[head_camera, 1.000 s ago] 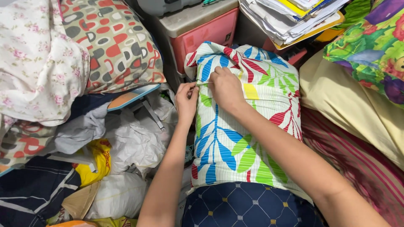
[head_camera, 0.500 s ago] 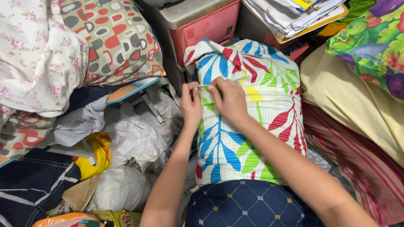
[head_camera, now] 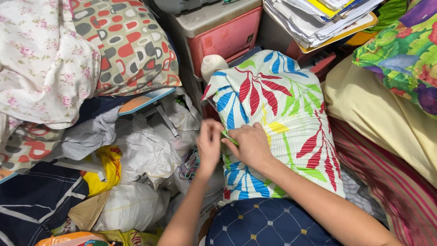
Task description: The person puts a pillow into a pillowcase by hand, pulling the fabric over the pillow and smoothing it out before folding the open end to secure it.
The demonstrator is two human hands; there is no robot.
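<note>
paper stack (head_camera: 318,18) cropped, left fingertips (head_camera: 214,130) hidden

A striped mat (head_camera: 400,182) carries a leaf-print pillow (head_camera: 277,118), a plain yellow pillow (head_camera: 378,109) beside it and a navy quilted cushion (head_camera: 259,225) below

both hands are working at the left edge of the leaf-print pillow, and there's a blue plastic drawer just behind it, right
Not quite: the drawer is pink, not blue, as the head view shows. The rest holds: the left hand and right hand are both at the left edge of the leaf-print pillow.
</note>
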